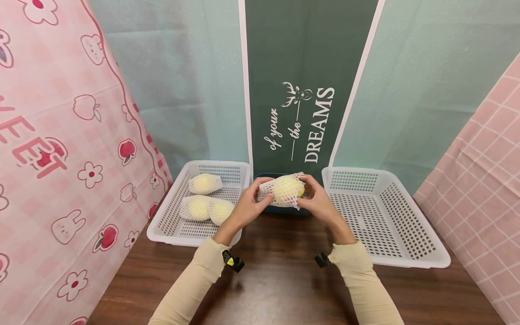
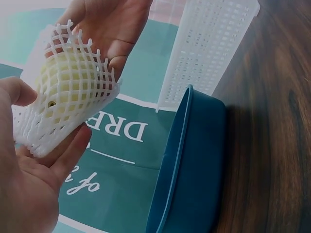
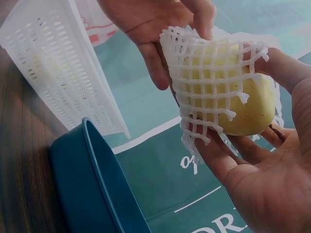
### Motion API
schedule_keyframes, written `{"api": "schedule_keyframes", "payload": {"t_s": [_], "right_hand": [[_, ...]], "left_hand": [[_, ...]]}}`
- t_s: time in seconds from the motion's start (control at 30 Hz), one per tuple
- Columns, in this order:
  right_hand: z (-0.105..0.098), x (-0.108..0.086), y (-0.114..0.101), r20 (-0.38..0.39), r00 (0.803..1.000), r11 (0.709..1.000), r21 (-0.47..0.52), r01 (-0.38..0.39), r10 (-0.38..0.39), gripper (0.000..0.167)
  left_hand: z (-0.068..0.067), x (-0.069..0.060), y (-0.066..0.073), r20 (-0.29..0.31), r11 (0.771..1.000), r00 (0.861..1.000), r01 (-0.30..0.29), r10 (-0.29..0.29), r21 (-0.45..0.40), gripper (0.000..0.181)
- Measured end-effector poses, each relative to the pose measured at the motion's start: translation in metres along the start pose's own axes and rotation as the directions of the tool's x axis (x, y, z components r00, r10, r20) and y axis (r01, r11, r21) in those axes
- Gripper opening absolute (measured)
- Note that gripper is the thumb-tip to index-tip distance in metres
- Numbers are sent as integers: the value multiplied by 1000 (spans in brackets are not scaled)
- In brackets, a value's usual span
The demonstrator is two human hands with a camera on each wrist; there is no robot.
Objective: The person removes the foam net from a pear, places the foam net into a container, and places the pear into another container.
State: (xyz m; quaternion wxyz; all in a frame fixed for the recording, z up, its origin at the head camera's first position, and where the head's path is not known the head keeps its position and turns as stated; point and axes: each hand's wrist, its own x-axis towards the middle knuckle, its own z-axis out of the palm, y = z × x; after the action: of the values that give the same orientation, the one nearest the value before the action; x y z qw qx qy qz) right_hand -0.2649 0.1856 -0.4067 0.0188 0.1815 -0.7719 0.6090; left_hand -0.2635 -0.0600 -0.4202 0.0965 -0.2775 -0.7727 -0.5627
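Between two hands (image 1: 248, 208) (image 1: 323, 205): one netted fruit (image 1: 285, 189); left basket (image 1: 174, 239): three fruits (image 1: 197, 208).

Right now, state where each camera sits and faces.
Head: worn on the head, looking forward and down at the held fruit; left hand, right hand, sleeves show.
Left wrist: on that wrist, facing the held fruit; both hands show.
Right wrist: on that wrist, facing the held fruit; both hands show.
Both wrist views share the blue basin.
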Motion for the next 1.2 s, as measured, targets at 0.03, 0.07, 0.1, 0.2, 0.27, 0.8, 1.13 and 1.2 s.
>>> {"api": "schedule_keyframes", "payload": {"t_s": [0.03,0.07,0.1,0.2,0.27,0.8,1.13,1.2], "right_hand": [[0,0,0,-4,1000,1000,-2,-3,3,64],[-1,0,1,-7,1000,1000,-5,-7,7,65],[-1,-1,1,-9,1000,1000,-7,-12,12,65],[-2,-2,0,-11,1000,1000,-4,-13,13,66],[-3,-2,0,-10,1000,1000,8,-9,9,66],[-11,-2,0,6,1000,1000,-9,-20,20,64],[-18,-1,-1,4,1000,998,-61,-31,31,66],[-19,-1,-1,1,999,997,-68,-34,34,65]], "left_hand": [[0,0,0,-9,1000,1000,5,-5,8,42],[0,0,1,-17,1000,1000,9,-9,19,41],[0,0,1,-24,999,1000,13,-12,30,40],[0,1,0,-43,999,999,9,-7,53,38],[0,2,-1,-55,997,998,0,4,73,36],[-2,6,-2,-74,998,997,3,1,57,26],[0,9,-3,-99,995,995,7,3,95,18],[0,8,-2,-106,994,994,11,0,105,18]]}}
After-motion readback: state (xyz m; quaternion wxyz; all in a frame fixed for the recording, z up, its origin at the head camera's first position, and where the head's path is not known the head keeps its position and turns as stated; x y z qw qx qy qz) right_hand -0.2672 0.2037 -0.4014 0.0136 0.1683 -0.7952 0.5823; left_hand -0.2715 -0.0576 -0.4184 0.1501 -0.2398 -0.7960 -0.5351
